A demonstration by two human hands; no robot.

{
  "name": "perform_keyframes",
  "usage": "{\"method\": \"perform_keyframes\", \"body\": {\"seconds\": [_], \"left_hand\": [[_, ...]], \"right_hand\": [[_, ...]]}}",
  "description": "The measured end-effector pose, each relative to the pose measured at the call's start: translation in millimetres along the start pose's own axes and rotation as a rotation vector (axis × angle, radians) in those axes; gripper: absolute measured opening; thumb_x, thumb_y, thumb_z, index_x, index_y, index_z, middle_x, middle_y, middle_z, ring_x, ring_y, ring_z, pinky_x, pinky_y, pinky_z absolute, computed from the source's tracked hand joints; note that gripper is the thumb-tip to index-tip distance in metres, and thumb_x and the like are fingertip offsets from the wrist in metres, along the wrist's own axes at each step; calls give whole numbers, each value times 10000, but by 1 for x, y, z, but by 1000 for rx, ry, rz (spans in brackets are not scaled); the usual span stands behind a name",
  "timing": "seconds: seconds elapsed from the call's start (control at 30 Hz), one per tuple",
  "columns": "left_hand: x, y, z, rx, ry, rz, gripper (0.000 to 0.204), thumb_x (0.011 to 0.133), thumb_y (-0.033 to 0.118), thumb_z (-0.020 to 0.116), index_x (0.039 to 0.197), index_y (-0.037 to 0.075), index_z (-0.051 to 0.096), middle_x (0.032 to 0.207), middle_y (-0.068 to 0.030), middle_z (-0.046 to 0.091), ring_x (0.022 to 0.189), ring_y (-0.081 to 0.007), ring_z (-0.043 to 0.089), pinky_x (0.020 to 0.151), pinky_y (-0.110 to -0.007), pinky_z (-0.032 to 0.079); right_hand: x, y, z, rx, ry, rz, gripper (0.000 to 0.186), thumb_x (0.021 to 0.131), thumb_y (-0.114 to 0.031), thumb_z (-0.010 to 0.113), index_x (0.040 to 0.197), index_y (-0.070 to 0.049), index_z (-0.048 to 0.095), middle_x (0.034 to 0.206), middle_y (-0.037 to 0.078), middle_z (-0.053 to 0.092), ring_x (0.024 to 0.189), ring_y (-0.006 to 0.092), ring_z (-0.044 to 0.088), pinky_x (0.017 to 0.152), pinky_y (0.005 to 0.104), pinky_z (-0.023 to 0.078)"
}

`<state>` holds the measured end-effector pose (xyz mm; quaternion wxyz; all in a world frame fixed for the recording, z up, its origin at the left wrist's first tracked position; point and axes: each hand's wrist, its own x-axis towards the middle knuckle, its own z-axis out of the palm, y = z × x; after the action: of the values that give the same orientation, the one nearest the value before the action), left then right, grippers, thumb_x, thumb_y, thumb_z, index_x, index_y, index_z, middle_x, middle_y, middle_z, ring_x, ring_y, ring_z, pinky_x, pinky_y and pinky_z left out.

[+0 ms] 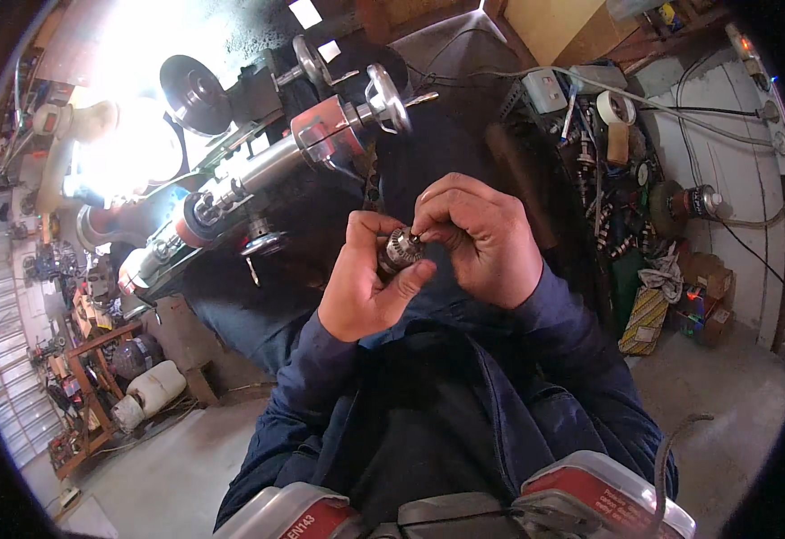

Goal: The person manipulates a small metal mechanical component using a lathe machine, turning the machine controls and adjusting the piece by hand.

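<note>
A metal drill chuck (401, 251) with a toothed ring is held in front of my chest. My left hand (367, 277) wraps round its body, thumb along the near side and fingers behind it. At the chuck's jaw end, my right hand (480, 235) pinches with thumb and forefinger. Something small and dark shows at those fingertips, too small to name. Beyond my hands to the left stands a lathe, its tailstock (327, 132) with a handwheel (387, 99) pointing toward the upper middle.
Drill bits and tools crowd a bench (590, 189) on the right, with a tape roll (615, 108). A yellow box (644, 321) stands below it. At lower left, a white plastic jug (156, 386) is beside a wooden rack (87, 395). A bright lamp glares at upper left.
</note>
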<state>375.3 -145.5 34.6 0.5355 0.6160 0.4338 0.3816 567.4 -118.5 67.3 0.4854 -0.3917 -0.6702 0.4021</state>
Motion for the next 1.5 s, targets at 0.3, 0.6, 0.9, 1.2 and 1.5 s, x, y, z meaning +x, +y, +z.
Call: {"method": "perform_keyframes", "body": {"seconds": [0.3,0.6,0.9,1.2,1.5], "left_hand": [[6,12,-12,122,-153,4,554,967,415,666,1219,-22,439,746,-53,565,632,-138,531,606,-293,446],[0,4,-3,104,-45,-54,595,882,389,786,1176,3,442,882,-57,526,768,-126,527,692,-284,453],[3,15,-7,67,-162,-79,495,923,363,744,1132,1,479,765,-84,567,632,-138,529,603,-287,449],[4,18,0,38,-40,1,505,919,366,733,1140,-5,472,757,-71,545,661,-146,520,607,-279,415],[5,20,-7,120,-39,-121,529,887,334,768,1141,3,442,784,-64,514,676,-156,458,680,-310,416]], "right_hand": [[-1,1,-2,-85,-39,-37,278,696,208,657,872,-6,632,888,118,641,768,258,658,673,304,530],[-2,-1,-2,-159,-24,-85,246,637,119,636,850,-3,608,872,147,608,806,341,637,692,379,523],[-3,-8,-6,-235,-27,-136,280,626,142,636,858,-15,625,881,132,624,830,326,644,702,378,532],[-3,-2,-4,-265,-35,-140,237,645,121,636,841,-10,614,872,134,615,827,332,639,707,382,528],[-4,3,-2,-272,-34,-95,246,673,156,644,851,-14,621,884,122,635,813,310,652,688,356,533]]}}
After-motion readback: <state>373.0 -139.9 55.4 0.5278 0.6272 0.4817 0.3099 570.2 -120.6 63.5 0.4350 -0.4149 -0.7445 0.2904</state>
